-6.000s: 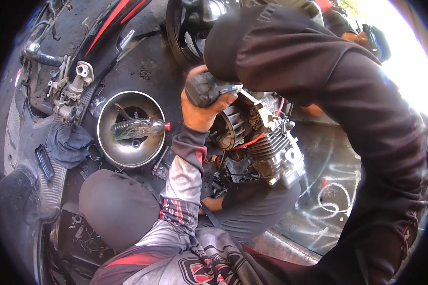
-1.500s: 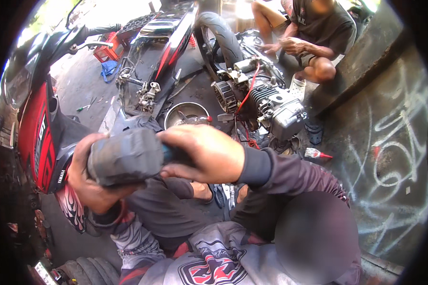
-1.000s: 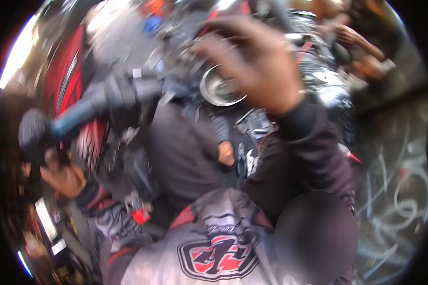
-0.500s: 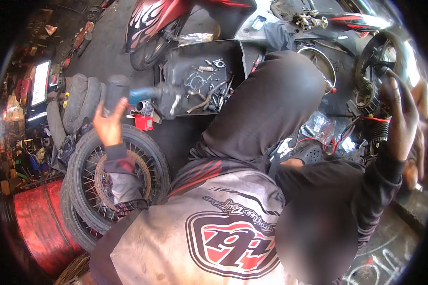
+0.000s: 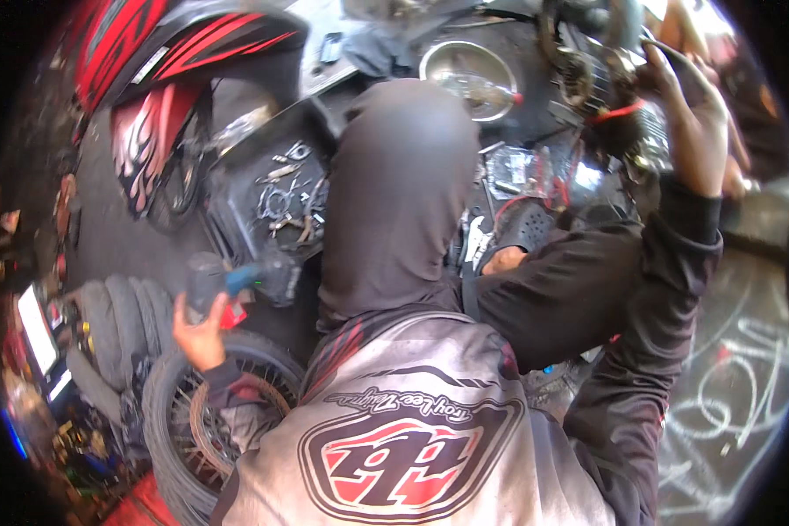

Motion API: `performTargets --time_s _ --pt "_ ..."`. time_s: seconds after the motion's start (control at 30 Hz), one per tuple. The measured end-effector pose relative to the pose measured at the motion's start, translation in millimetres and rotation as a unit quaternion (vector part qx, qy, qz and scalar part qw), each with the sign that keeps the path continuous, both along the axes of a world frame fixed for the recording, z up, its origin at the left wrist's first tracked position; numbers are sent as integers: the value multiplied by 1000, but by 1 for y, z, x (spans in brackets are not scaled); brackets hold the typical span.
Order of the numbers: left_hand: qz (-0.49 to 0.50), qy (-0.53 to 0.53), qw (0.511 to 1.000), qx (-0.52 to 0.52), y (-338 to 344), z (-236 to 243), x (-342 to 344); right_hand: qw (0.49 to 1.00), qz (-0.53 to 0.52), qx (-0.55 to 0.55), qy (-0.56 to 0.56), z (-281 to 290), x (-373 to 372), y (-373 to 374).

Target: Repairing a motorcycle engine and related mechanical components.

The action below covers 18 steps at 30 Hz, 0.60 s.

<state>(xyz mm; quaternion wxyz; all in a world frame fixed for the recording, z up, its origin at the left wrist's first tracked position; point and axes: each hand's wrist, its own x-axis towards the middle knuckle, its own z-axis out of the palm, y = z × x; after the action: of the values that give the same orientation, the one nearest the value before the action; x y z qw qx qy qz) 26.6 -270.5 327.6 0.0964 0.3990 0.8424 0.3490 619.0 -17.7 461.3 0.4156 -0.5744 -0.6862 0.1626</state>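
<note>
On the left, my left hand (image 5: 202,333) is closed at the dark base of a cordless power tool (image 5: 241,279), which has a blue handle and a black head. Motion blurs the tool, so its exact kind cannot be read. Below its head peeks a small red box (image 5: 231,315). My right hand (image 5: 703,131) is raised at the far right, fingers stretched and apart, holding nothing that shows. Behind its fingertips lie dark metal motorcycle parts (image 5: 583,79) and a coil spring (image 5: 653,140).
A black tray (image 5: 228,197) with loose engine parts lies beyond my knee. Spoked wheel (image 5: 168,412) and stacked grey tyres (image 5: 118,337) stand left. Red-black fairings (image 5: 223,44) lie ahead; a round metal basin (image 5: 469,53) sits far centre. Another person's limbs (image 5: 679,31) show top right.
My view has swung to the right, so the tray and wheel appear shifted. My left hand still holds the power tool. The right hand stays raised with fingers apart.
</note>
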Motion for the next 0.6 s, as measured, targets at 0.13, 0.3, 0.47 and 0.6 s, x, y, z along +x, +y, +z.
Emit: performTargets --time_s 0.13,0.3,0.47,0.6 --pt "-97 190 972 94 43 99 8 992 28 40 113 -1 -4 -18" --pt "-374 66 853 358 140 180 37 963 -164 177 119 44 -26 -86" --pt "-478 44 808 342 208 202 153 929 -269 203 152 27 37 -147" --pt "-567 87 789 218 234 177 266 878 -385 193 208 -22 77 -195"
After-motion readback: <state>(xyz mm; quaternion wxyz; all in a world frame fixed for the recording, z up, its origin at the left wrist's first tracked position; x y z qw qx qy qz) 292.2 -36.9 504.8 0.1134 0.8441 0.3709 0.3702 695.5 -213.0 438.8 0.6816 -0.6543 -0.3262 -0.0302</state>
